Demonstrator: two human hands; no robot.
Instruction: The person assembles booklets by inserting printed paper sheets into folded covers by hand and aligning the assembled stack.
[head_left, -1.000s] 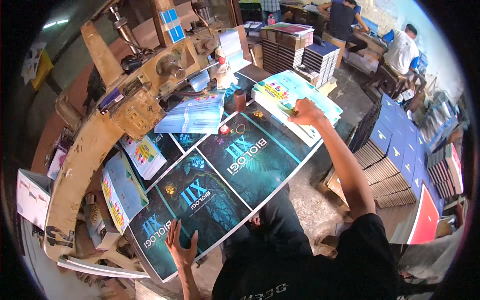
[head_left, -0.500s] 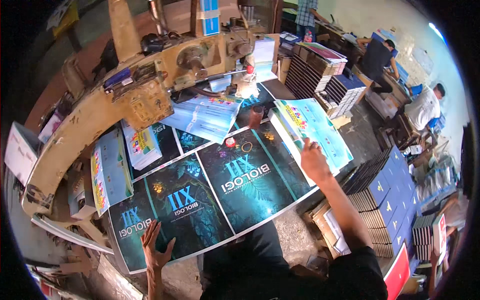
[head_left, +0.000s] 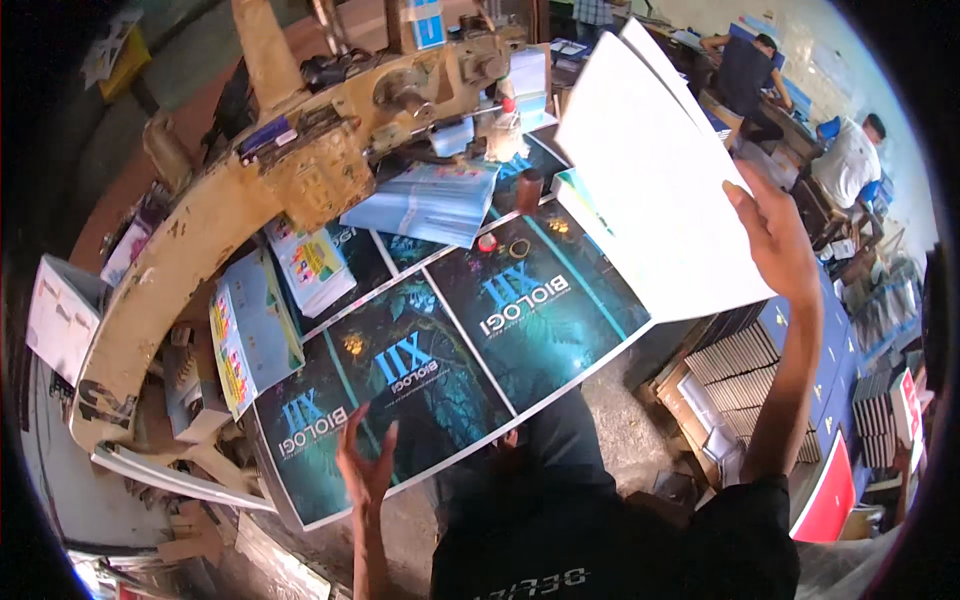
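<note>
At the right end of the work table, my right hand (head_left: 775, 235) grips the edge of raised printed sheets (head_left: 650, 180), their blank white side showing. The lifted sheets mostly cover the stack of light-blue, colourful sheets (head_left: 580, 200) beneath. My left hand (head_left: 365, 465) is open, fingers spread, over the near left edge of the dark teal printed cover sheet (head_left: 470, 345) spread across the table, and holds nothing. On that cover sheet stand a brown cup (head_left: 529, 190), a small red round object (head_left: 487, 243) and a thin ring (head_left: 520, 247).
A worn beige machine (head_left: 330, 150) curves along the far and left sides. Fanned light-blue sheets (head_left: 425, 205) and more piles (head_left: 262, 330) lie under it. Book stacks (head_left: 735, 360) stand on the right, below table height. Two seated people (head_left: 745, 80) work at the far right.
My right hand has lifted sheets off the right stack and moved up and right, turning their white side into view. The view has shifted slightly; my left hand remains open near the cover's edge.
</note>
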